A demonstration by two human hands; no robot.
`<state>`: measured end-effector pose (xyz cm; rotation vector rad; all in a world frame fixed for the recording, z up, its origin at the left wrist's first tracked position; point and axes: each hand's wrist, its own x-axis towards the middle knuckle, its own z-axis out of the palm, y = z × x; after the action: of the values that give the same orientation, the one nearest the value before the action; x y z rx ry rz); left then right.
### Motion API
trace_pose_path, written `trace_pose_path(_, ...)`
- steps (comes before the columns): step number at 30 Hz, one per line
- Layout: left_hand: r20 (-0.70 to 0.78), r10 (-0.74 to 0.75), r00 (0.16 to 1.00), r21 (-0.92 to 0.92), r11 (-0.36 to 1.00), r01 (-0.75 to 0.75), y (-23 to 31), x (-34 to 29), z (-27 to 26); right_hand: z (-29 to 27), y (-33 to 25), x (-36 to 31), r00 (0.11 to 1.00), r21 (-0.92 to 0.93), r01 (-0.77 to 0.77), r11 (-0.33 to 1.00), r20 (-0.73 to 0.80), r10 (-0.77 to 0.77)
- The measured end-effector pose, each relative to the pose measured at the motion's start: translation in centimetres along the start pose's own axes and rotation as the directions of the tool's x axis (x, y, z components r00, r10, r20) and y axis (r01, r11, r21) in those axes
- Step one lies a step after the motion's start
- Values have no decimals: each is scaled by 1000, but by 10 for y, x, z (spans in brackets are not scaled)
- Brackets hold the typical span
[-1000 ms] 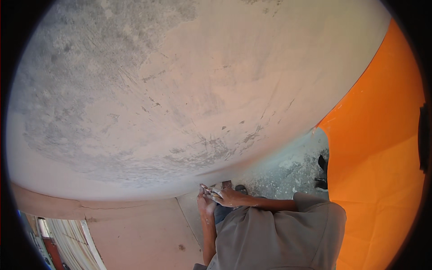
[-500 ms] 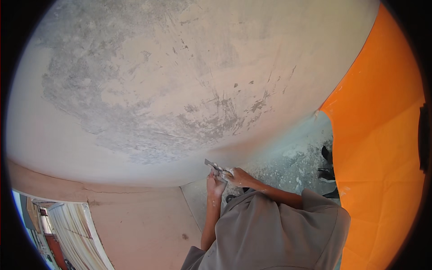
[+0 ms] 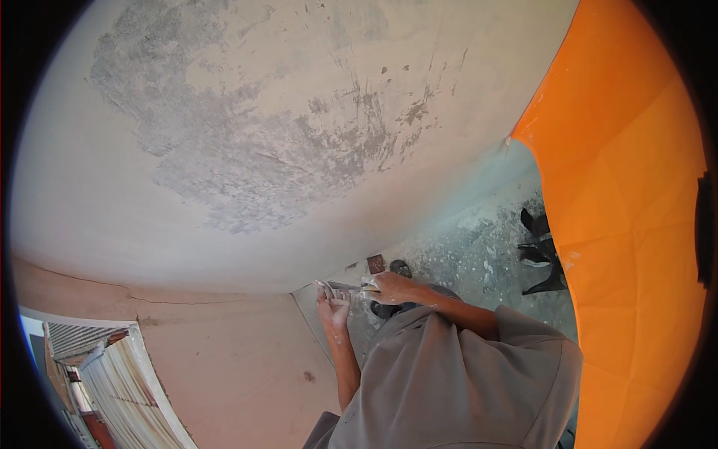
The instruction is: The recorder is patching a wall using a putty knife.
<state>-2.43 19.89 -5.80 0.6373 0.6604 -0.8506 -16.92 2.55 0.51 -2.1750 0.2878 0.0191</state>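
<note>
Patchy wall point(image 3: 254, 157) far, speckled floor point(image 3: 479, 251) right. Right hand point(image 3: 390, 286) closed on scraper point(image 3: 347, 286), its blade pointing to left hand point(image 3: 334, 307); left's contact unclear. Probably blade-wiping; next move calls for steady grip.

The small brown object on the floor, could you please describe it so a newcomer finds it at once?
Follow the big patchy wall down to the speckled floor. Just above the right hand in the picture, left of the dark shoe, lies the small brown object. Its straight-sided, reddish-brown shape sets it apart from the rounded shoe.
</note>
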Motion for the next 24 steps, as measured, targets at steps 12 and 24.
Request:
trace_pose_path(12, 409, -147, 901, -164, 959, 231, 10, -35, -17, -21, -28, -26, 955, 126, -127, 984, -252, 156)
trace_pose_path(24, 342, -253, 905, -58, 955, 289, -10, -23, -10, -19, -11, -13, 912, 203, -97, 974, -375, 168)
